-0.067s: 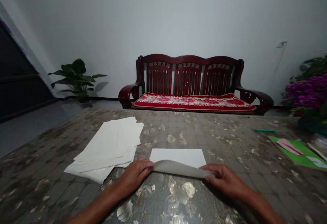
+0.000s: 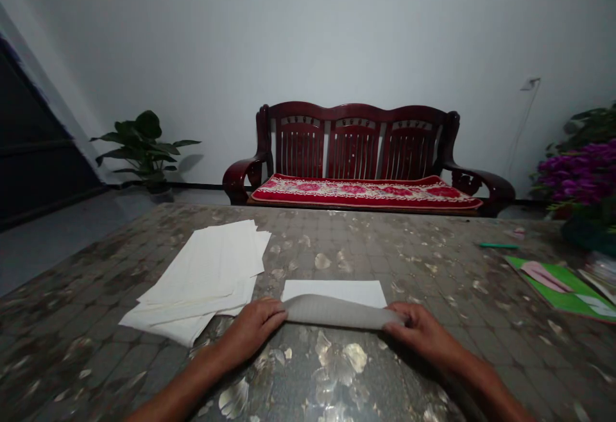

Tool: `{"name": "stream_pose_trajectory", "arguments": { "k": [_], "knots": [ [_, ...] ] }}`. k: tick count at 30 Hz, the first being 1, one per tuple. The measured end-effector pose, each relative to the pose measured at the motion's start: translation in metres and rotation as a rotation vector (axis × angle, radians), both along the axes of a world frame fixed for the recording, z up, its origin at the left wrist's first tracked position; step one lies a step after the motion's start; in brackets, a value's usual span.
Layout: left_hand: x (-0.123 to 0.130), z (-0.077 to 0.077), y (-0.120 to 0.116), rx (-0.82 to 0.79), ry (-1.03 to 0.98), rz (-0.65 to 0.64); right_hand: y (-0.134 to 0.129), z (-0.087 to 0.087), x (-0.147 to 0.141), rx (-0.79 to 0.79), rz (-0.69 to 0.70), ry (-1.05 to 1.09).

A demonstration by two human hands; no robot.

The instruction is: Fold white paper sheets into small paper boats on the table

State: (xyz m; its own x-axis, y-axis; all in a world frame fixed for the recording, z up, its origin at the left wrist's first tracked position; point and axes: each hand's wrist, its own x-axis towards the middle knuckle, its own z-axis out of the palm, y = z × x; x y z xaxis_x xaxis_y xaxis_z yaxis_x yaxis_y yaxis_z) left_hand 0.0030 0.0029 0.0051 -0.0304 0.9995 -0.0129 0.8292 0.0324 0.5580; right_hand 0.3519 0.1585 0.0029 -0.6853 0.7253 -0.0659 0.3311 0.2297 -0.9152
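A white sheet of paper (image 2: 337, 290) lies on the table in front of me, its near part lifted and curled over toward the far side so that the greyish underside shows. My left hand (image 2: 256, 327) pinches the left end of this raised part between thumb and fingers. At the other end, my right hand (image 2: 423, 333) grips the sheet the same way, its fingers bent round the edge. The far part of the sheet stays flat on the table.
Left of the sheet lies an untidy pile of white papers (image 2: 206, 268). A green pen (image 2: 504, 245) and a green booklet (image 2: 543, 281) with pieces on it are at the right. The patterned table (image 2: 346, 242) ends before a red wooden bench (image 2: 353, 146); purple flowers (image 2: 582, 175) stand far right.
The curled part of the paper has risen slightly and tipped farther away, showing more underside. My right hand has shifted a little up with it.
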Motion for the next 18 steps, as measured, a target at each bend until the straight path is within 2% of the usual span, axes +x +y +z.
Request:
{"name": "stream_pose_trajectory", "arguments": {
  "k": [3, 6, 12, 15, 18],
  "knots": [
    [0.003, 0.008, 0.007, -0.107, 0.005, 0.095, 0.011, -0.010, -0.013, 0.027, -0.085, 0.053],
    [0.007, 0.013, 0.015, -0.128, -0.013, 0.166, 0.014, -0.016, -0.024, 0.111, -0.189, -0.005],
    [0.021, 0.012, 0.021, -0.099, 0.132, 0.280, 0.005, -0.015, -0.038, 0.481, -0.319, -0.431],
    [0.026, 0.011, 0.022, -0.120, 0.239, 0.293, -0.002, -0.012, -0.043, 0.591, -0.320, -0.632],
    [0.028, 0.008, 0.023, -0.144, 0.338, 0.291, -0.007, -0.012, -0.045, 0.679, -0.312, -0.736]
  ]
}}
